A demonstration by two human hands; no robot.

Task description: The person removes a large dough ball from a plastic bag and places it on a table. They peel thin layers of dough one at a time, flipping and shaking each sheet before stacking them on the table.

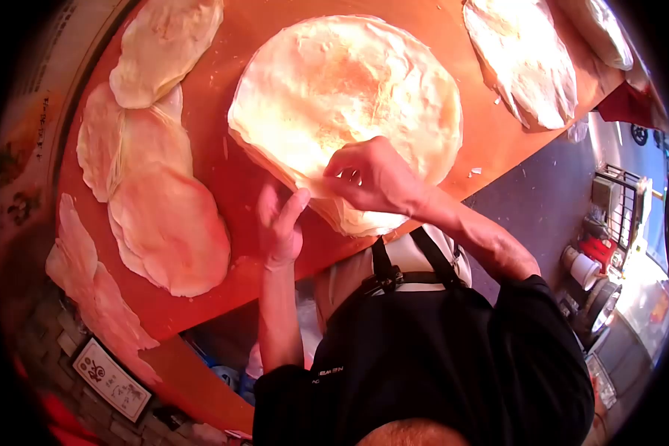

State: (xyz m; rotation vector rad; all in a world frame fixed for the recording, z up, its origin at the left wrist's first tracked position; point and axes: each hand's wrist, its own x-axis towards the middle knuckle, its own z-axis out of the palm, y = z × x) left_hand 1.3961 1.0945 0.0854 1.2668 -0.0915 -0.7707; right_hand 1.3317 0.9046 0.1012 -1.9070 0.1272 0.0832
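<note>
Warm reddish light, blown-out glare at centre, fisheye warp, dark vignetted corners.

A stack of thin round flatbreads lies at the middle of the orange counter. The right hand pinches the near edge of the top sheet. The left hand is open, fingers up, just beside the stack at 7 o'clock. Single flatbreads lie overlapped at 9 o'clock, with more flatbreads at 1 o'clock.
</note>
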